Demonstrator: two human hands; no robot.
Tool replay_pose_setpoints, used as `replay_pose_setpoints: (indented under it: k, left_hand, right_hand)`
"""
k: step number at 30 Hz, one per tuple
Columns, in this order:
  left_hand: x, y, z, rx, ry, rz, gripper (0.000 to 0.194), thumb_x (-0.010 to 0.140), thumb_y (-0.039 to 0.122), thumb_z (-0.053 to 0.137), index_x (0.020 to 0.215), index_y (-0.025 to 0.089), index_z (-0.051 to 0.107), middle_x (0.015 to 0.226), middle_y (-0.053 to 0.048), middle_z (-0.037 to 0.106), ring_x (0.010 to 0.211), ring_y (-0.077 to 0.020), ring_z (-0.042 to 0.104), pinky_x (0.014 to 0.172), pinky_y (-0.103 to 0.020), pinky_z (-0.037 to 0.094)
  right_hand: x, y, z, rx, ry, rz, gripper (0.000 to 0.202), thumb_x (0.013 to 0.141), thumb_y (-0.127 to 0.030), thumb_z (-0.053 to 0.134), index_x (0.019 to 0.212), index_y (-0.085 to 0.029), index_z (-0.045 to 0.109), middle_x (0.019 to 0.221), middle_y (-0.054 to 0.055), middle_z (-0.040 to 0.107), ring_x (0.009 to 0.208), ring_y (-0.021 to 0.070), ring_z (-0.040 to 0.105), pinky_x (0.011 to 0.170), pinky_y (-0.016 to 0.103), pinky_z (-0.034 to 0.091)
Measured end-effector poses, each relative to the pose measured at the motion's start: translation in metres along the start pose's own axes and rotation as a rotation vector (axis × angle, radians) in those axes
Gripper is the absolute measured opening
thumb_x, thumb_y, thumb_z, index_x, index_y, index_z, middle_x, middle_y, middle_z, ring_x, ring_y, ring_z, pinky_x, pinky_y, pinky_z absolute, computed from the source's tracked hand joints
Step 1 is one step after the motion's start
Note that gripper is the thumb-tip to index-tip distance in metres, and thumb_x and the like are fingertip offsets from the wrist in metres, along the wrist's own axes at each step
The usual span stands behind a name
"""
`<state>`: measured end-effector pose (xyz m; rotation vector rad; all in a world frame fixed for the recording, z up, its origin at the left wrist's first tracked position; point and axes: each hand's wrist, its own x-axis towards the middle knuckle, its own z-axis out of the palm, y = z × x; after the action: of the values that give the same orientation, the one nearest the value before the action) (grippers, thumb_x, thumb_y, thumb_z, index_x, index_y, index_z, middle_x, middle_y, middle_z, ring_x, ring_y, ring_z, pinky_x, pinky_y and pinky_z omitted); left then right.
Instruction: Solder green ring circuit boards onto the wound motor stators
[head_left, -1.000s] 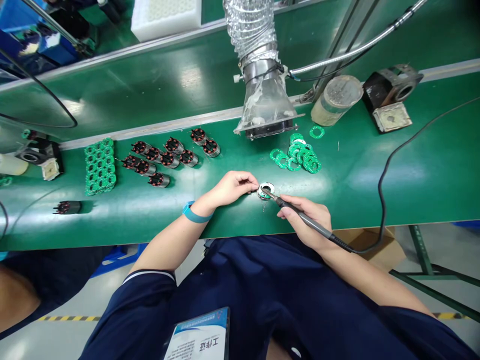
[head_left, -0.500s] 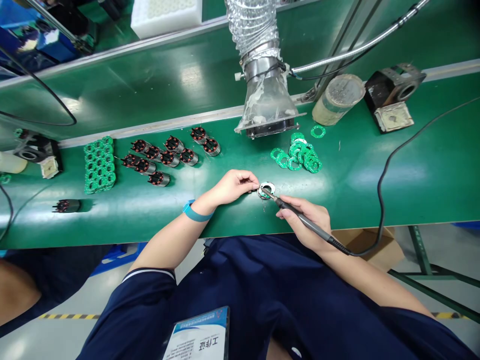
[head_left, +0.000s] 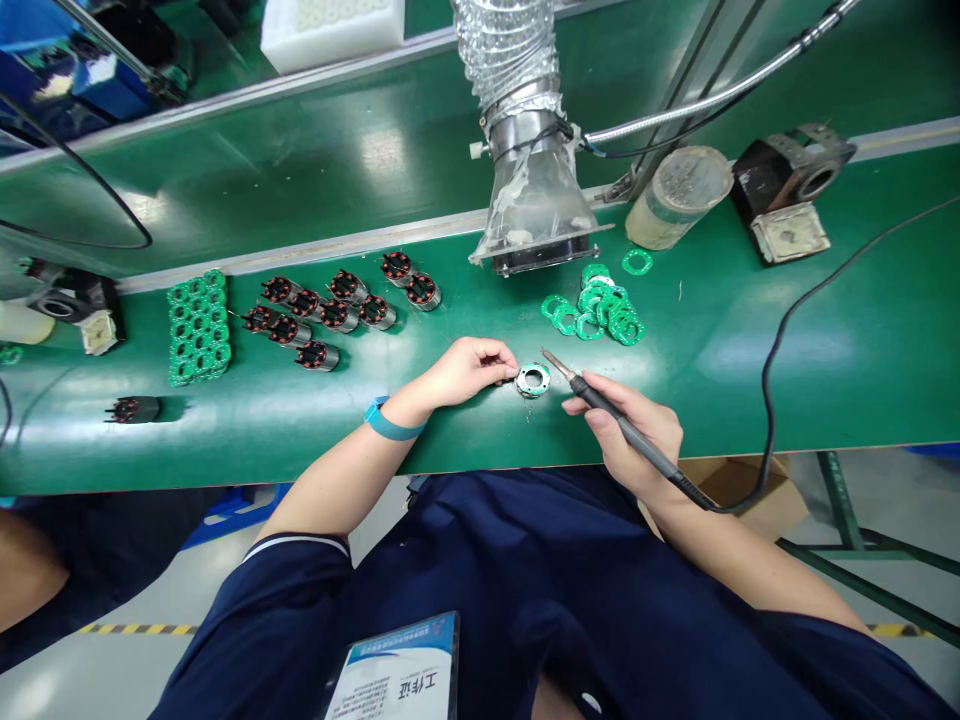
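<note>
My right hand [head_left: 637, 432] grips a soldering iron [head_left: 626, 430] by its dark handle. The iron's metal tip points up and left, apart from the work, just right of and above it. With fingers pinched, my left hand [head_left: 474, 370] is at the left edge of a motor stator [head_left: 533, 380] standing on the green bench. On the stator's top lies a ring-shaped board, white and green, with an open centre. The stator's lower part is mostly hidden from above. Loose green ring circuit boards [head_left: 600, 305] are piled beyond it to the right.
Several wound stators [head_left: 337, 315] stand left of centre, and one stator [head_left: 133, 410] lies farther left. Beside them is a green board panel [head_left: 199, 328]. A fume extractor nozzle [head_left: 536, 215] hangs over the bench. A jar [head_left: 679, 197] and an iron stand [head_left: 787, 195] sit back right.
My right hand has drawn the soldering iron right, lifting its tip off the stator, so the ring board shows whole. My left hand stays at the stator's edge.
</note>
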<state>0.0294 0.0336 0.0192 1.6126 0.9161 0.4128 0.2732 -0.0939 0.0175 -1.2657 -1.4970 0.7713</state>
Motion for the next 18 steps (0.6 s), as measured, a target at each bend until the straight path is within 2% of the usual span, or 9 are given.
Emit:
replay_pose_setpoints:
  k: [3,5,9,11,13,16,18]
  left_hand:
    - [0.0,0.002,0.0,-0.015,-0.012,-0.012,0.017,0.089,0.031,0.069,0.086,0.015,0.074,0.08,-0.002,0.072,0.07,-0.011,0.059,0.071,-0.024,0.046]
    - [0.001,0.002,-0.001,-0.016,-0.019,-0.018,0.018,0.089,0.031,0.069,0.087,0.014,0.074,0.079,-0.002,0.071,0.07,-0.011,0.058,0.069,-0.024,0.045]
    - [0.001,0.003,-0.002,-0.006,-0.036,-0.026,0.021,0.09,0.034,0.069,0.088,0.014,0.074,0.076,-0.002,0.068,0.068,-0.0106,0.057,0.067,-0.023,0.044]
    - [0.001,0.003,-0.002,-0.018,-0.05,-0.029,0.022,0.09,0.035,0.07,0.089,0.013,0.073,0.075,-0.001,0.067,0.068,-0.0103,0.057,0.066,-0.023,0.045]
    - [0.001,0.003,-0.002,-0.05,-0.064,-0.034,0.023,0.089,0.036,0.071,0.088,0.013,0.072,0.074,-0.001,0.067,0.067,-0.0099,0.057,0.065,-0.022,0.045]
    - [0.001,0.002,-0.002,-0.149,-0.072,-0.085,0.027,0.087,0.038,0.075,0.091,0.013,0.067,0.07,-0.001,0.065,0.063,-0.0095,0.06,0.061,-0.021,0.047]
    - [0.001,0.0,-0.002,-0.219,-0.101,-0.17,0.033,0.086,0.042,0.078,0.093,0.013,0.064,0.069,-0.002,0.067,0.059,-0.0105,0.063,0.055,-0.021,0.048]
  right_hand:
    - [0.016,0.012,-0.002,-0.067,-0.091,-0.147,0.061,0.096,-0.057,0.063,0.148,-0.027,0.055,0.116,0.009,0.079,0.114,0.0295,0.074,0.108,0.051,0.057]
    - [0.028,0.02,0.0,-0.12,-0.15,-0.221,0.061,0.094,-0.059,0.064,0.147,-0.029,0.057,0.12,0.008,0.078,0.12,0.0296,0.071,0.115,0.052,0.051]
    - [0.044,0.029,0.008,-0.16,-0.239,-0.237,0.035,0.097,-0.04,0.067,0.13,-0.031,0.069,0.127,0.007,0.075,0.13,0.0276,0.065,0.115,0.049,0.051]
    - [0.047,0.032,0.013,-0.144,-0.313,-0.22,0.038,0.095,-0.033,0.069,0.133,-0.029,0.067,0.137,0.008,0.069,0.135,0.027,0.061,0.116,0.047,0.051]
    - [0.049,0.035,0.018,-0.124,-0.376,-0.193,0.045,0.092,-0.029,0.072,0.137,-0.029,0.063,0.142,0.009,0.065,0.132,0.0262,0.063,0.113,0.045,0.052]
    - [0.049,0.039,0.022,-0.107,-0.378,-0.148,0.044,0.091,-0.026,0.073,0.134,-0.029,0.065,0.132,0.009,0.07,0.12,0.0244,0.07,0.106,0.042,0.056]
    - [0.049,0.039,0.022,-0.092,-0.363,-0.127,0.041,0.091,-0.026,0.073,0.131,-0.028,0.066,0.128,0.009,0.072,0.117,0.0239,0.071,0.104,0.04,0.057]
